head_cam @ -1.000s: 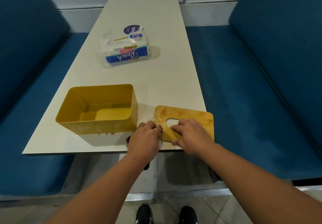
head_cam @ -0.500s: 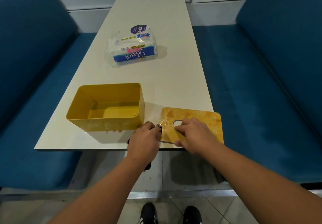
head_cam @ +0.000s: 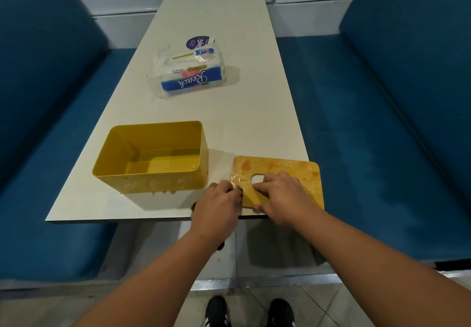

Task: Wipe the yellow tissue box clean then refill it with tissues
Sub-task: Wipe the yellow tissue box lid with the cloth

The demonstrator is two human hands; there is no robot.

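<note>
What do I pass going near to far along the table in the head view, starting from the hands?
Left hand and right hand, both at the stained lid by the near edge → open yellow tissue box, slightly farther and to the left → paper towel pack → bare table up to the wall.

Glossy plastic box (head_cam: 153, 171), stained lid (head_cam: 300, 171)

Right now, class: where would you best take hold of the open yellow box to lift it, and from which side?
Probably grip the box by its right short wall, from above, thumb outside, fingers inside. It stands upright and open-topped, and that rim is bare and nearest the hands.
</note>
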